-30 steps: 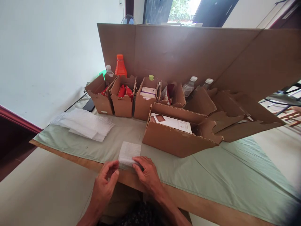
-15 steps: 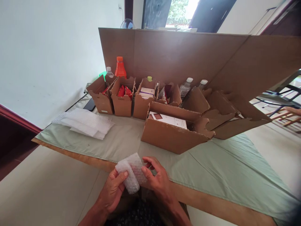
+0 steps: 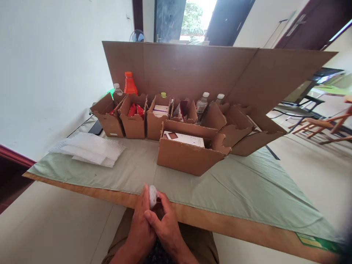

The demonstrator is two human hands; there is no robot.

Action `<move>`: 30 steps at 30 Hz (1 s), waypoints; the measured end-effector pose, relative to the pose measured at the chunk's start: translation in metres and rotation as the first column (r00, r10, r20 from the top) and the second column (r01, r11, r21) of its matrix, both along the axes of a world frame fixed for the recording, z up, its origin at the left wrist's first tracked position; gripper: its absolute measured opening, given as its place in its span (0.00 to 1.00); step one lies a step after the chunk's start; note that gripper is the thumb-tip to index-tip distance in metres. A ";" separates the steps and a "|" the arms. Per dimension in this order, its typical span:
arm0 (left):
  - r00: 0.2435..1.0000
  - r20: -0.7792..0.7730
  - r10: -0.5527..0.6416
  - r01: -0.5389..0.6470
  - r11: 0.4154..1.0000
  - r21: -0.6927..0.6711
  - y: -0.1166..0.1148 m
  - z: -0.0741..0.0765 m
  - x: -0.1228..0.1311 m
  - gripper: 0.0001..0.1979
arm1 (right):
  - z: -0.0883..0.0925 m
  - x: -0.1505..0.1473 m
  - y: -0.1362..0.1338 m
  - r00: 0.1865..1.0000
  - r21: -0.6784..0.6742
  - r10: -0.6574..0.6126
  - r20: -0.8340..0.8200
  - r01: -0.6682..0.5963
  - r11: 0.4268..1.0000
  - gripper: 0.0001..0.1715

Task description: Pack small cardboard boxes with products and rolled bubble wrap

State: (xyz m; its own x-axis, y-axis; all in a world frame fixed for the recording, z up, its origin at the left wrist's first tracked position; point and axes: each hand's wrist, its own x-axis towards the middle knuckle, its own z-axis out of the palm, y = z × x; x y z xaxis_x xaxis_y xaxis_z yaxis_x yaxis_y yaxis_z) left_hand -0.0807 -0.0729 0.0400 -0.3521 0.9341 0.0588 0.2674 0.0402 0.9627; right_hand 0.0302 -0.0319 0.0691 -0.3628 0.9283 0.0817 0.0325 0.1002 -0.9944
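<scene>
Both of my hands are pressed together at the table's near edge around a small white bubble-wrap bundle. My left hand covers its left side and my right hand wraps the right side, so only the top of the bundle shows. Something dark shows between my fingers; I cannot make it out. An open cardboard box with a white and maroon carton inside stands on the green cloth just beyond my hands.
A stack of bubble-wrap sheets lies at the left. Several small open boxes with red packets and cartons line the back, with bottles behind them. A tall cardboard sheet stands as a backdrop. Chairs stand at the right.
The flat bubble-wrap pad on the cloth was lifted, folded and drawn toward me. My hands have now closed over it at the table's edge. The camera view shifted right.
</scene>
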 end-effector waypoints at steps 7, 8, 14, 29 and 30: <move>0.932 0.193 -0.306 0.333 0.934 -0.131 -0.002 0.005 -0.011 0.31 | 0.013 0.040 0.023 0.997 -0.263 -0.043 -0.067 0.024 0.964 0.18; 0.904 0.232 -0.358 0.394 0.909 -0.136 0.001 0.007 -0.013 0.28 | 0.018 0.047 0.025 0.999 -0.257 -0.017 -0.028 0.009 0.966 0.20; 0.771 0.288 -0.568 0.615 0.782 -0.102 0.016 0.018 -0.010 0.29 | 0.079 0.088 0.038 0.884 0.003 0.171 0.434 -0.191 0.982 0.11; 0.825 -0.565 0.005 0.267 0.878 0.397 0.061 -0.038 -0.026 0.12 | 0.196 0.122 0.200 -0.150 0.446 -0.480 0.864 -0.213 0.869 0.17; 0.813 -0.583 0.004 0.287 0.867 0.407 0.061 -0.040 -0.027 0.12 | 0.193 0.117 0.206 -0.190 0.381 -0.425 0.885 -0.226 0.896 0.17</move>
State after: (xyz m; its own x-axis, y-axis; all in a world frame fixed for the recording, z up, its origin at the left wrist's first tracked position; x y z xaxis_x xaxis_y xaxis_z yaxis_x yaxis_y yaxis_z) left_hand -0.1075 -0.0114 -0.0001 0.0121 0.7792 0.6266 0.7170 -0.4436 0.5378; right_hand 0.1468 0.1738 0.2624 -0.2192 0.9756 0.0112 0.9213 0.2032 0.3314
